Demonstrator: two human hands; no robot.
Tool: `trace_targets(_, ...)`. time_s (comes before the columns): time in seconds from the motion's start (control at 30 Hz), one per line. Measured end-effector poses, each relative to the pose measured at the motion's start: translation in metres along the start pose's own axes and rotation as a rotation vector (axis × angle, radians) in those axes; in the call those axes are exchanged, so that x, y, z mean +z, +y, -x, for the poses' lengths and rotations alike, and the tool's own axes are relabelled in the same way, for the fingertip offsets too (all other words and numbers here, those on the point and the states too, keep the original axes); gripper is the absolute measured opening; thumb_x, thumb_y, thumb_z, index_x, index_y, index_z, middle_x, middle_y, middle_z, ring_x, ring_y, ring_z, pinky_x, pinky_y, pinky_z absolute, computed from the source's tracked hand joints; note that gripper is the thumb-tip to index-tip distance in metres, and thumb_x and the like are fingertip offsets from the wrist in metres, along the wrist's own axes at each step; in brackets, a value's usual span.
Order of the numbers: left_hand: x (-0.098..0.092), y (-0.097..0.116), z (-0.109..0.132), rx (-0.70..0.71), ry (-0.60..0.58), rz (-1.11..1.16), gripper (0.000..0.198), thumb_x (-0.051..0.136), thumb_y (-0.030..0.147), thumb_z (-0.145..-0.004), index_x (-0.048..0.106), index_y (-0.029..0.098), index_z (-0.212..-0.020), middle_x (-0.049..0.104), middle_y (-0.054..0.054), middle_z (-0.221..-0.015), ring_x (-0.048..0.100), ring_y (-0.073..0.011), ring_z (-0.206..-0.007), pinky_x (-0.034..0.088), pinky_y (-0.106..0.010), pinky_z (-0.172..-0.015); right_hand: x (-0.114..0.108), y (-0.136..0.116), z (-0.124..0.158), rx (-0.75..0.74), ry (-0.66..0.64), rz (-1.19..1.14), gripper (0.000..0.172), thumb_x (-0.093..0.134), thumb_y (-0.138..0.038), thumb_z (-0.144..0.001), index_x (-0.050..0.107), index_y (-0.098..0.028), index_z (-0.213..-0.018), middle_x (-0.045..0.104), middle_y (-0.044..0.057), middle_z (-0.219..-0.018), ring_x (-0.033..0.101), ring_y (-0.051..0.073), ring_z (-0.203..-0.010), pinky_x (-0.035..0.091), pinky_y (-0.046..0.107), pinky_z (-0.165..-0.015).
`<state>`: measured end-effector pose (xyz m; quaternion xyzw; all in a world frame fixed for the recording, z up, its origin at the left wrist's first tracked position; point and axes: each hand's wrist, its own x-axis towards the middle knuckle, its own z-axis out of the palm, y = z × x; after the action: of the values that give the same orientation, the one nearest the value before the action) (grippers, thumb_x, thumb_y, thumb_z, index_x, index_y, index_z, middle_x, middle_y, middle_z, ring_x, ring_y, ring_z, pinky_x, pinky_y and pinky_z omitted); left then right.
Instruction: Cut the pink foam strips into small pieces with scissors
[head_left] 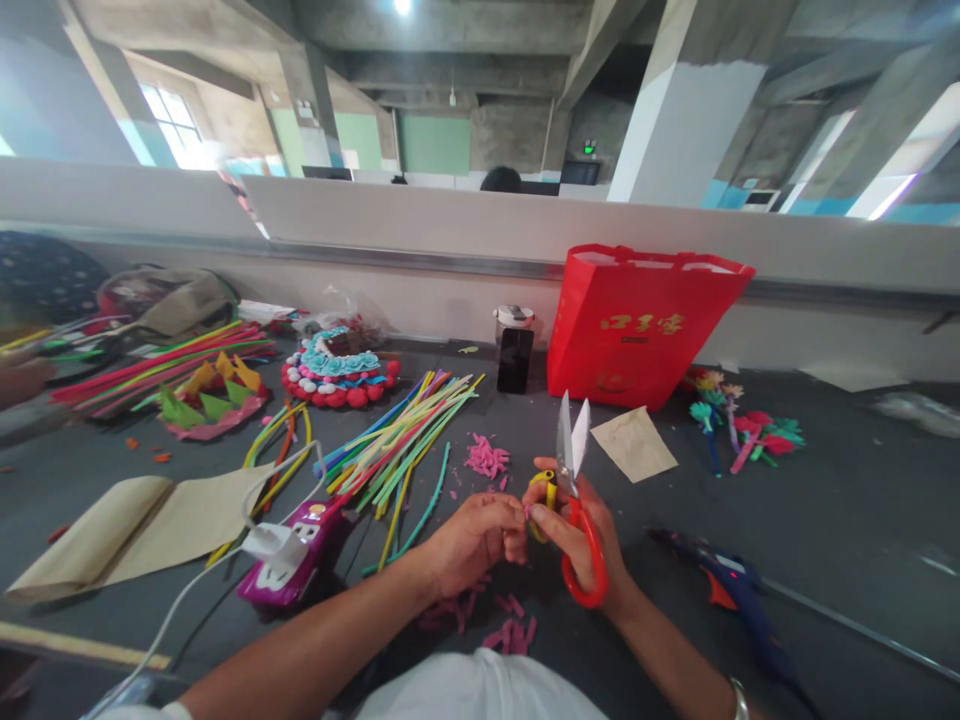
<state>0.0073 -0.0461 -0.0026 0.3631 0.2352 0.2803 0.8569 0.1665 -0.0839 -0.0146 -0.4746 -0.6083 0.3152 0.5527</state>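
Though one pink heap [487, 457] seems finished, pink segments [512, 637] apparently remain; left hand [469, 545]: curled, contents unclear; right hand [568, 537]: clasping scissors [566, 462], blades parted.

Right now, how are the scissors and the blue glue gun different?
The scissors are held in the right hand, while the glue gun lies on the dark table.
The scissors have two shiny silver blades, spread apart and pointing up in the picture; the glue gun has a dark, narrow front end.
The scissors show an orange-red handle loop; the glue gun is mostly blue.
Both have some orange on them.
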Motion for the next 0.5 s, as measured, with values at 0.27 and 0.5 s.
trace_targets(0.27, -0.0027, -0.0021, -0.0036, 0.081, 0.017, -0.083, 0.007, 0.062, 0.019, -0.073, 0.059, 0.013, -0.070, 0.051, 0.001, -0.056, 0.046, -0.0098, -0.052, 0.037, -0.026, -0.059, 0.0008, -0.0002, -0.0021, 0.151, -0.031, -0.255, 0.040, 0.060, -0.035, -0.085, 0.046, -0.022, -0.120, 0.058, -0.001, -0.081, 0.052, 0.010, -0.056, 0.048, 0.021, -0.052)
trace_targets(0.5, -0.0022, 0.0040, -0.0019, 0.484, 0.293, -0.705, 0.013, 0.063, 0.029, -0.079, 0.063, 0.016, -0.078, 0.059, 0.000, -0.071, 0.051, -0.0116, -0.067, 0.038, -0.024, -0.064, -0.0018, -0.0007, -0.0040, 0.142, 0.061, -0.069, 0.038, 0.060, -0.034, -0.083, 0.050, -0.020, -0.117, 0.059, -0.002, -0.078, 0.053, 0.009, -0.054, 0.047, 0.020, -0.050)
